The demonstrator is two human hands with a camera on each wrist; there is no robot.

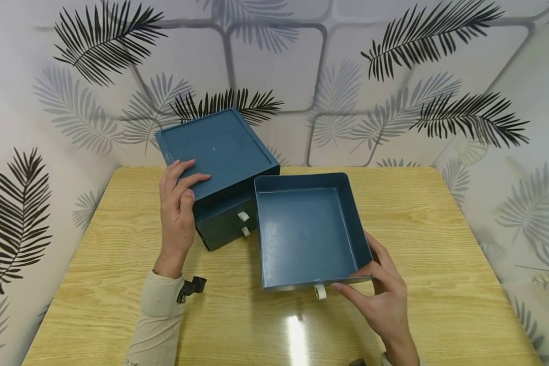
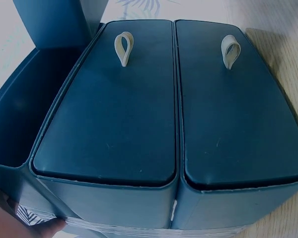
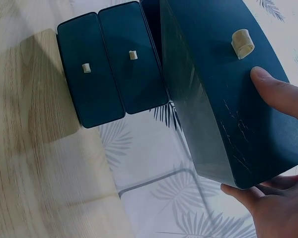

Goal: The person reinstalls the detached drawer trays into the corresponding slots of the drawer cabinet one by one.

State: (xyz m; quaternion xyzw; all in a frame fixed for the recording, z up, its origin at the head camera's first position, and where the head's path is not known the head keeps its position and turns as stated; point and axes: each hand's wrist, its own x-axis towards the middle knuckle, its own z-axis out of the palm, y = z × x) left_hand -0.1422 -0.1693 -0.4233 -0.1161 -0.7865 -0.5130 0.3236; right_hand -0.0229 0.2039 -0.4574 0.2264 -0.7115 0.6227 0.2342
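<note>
A blue plastic drawer [image 1: 306, 234] with a small pale loop tab [image 1: 320, 292] is out of its cabinet, its inside bare. My right hand [image 1: 384, 290] grips its near right corner, thumb on the front panel and fingers around the side. At left stands the blue drawer cabinet [image 1: 219, 147], turned at an angle, with an open slot [image 2: 35, 94] at the top. Two lower drawers [image 2: 109, 109] with loop tabs are in place. My left hand [image 1: 178, 203] rests on the cabinet's left edge, fingers spread over its top and thumb against the side.
Everything is over a light wood-grain table [image 1: 439, 284]. Behind it rises a wall [image 1: 347, 132] printed with leaves. The cabinet stands close to that wall. A small black mount [image 1: 192, 288] is on the left wrist.
</note>
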